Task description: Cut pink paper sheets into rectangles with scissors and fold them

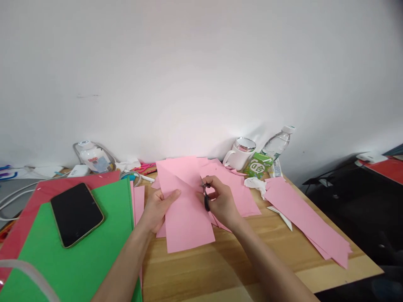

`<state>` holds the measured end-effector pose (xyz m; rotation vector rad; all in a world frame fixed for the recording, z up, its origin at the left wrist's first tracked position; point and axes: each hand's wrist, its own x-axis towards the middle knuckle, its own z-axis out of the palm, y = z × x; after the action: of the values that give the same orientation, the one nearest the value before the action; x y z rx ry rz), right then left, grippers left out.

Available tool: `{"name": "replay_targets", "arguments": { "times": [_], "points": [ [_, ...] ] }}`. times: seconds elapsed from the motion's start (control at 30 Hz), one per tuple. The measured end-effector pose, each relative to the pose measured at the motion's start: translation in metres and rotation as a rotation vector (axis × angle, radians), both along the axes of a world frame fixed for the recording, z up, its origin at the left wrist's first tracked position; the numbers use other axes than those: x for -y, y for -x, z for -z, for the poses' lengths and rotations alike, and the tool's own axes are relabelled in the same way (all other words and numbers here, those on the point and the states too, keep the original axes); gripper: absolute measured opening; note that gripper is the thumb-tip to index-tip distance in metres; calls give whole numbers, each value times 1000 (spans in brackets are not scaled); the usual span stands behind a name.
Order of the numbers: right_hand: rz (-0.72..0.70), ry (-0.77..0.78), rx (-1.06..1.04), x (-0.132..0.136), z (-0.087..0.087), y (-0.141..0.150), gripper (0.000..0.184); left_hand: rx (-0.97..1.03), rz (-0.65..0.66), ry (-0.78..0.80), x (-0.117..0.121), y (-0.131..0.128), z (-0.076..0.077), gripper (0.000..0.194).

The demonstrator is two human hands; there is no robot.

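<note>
My left hand (159, 209) pinches the left edge of a pink sheet of paper (189, 222), thumb on top. The sheet is held up off the wooden table and tilted. In my right hand (222, 201) are dark-handled scissors (206, 200), with fingers through and around the loops. Their blades meet the sheet's right side and are mostly hidden by the paper and fingers. Behind and to the right of the held sheet lie several loose pink pieces (242, 195), overlapping one another.
At left, a phone (77, 214) lies on a green folder (110, 209). Along the wall stand a white bottle (94, 157), a white mug (241, 155), a green box (258, 165) and a water bottle (278, 142). Pink strips (308, 220) and crumpled tissue (256, 183) lie at right.
</note>
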<state>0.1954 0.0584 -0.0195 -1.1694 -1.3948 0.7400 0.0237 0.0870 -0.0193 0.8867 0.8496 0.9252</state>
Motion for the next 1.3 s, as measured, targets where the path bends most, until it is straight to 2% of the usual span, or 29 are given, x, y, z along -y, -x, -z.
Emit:
{"name": "replay_targets", "arguments": {
  "times": [0.17,0.27,0.33,0.4,0.47,0.53,0.6,0.67,0.83,1.07,1.3],
  "points": [
    [24,48,-282,-3,7,-8,21,-68,4,-40,1,0,5,18],
    [42,89,-357,-5,9,-10,22,-100,44,-48,1,0,5,16],
    [59,99,-366,-4,9,-10,20,-104,-5,-45,1,-1,4,17],
    [43,150,-404,-3,7,-10,17,-85,-126,-80,1,0,1,18],
    [-57,248,-439,0,6,-9,19,-100,-260,-127,2,2,-2,19],
    [-236,333,-423,3,3,-8,22,-143,-343,-162,1,5,-4,19],
    [-399,367,-389,7,2,-6,22,-173,-378,-189,0,9,-3,19],
    [-486,370,-375,10,1,-4,21,-188,-391,-230,-2,13,0,18],
    [-447,369,-379,11,3,-2,19,-281,-402,-317,-4,18,5,18],
    [-425,377,-388,11,4,-1,22,-485,-376,-390,-2,16,-4,18],
    [-391,361,-361,10,6,0,20,-519,-368,-361,0,13,-8,20]
  ]
}}
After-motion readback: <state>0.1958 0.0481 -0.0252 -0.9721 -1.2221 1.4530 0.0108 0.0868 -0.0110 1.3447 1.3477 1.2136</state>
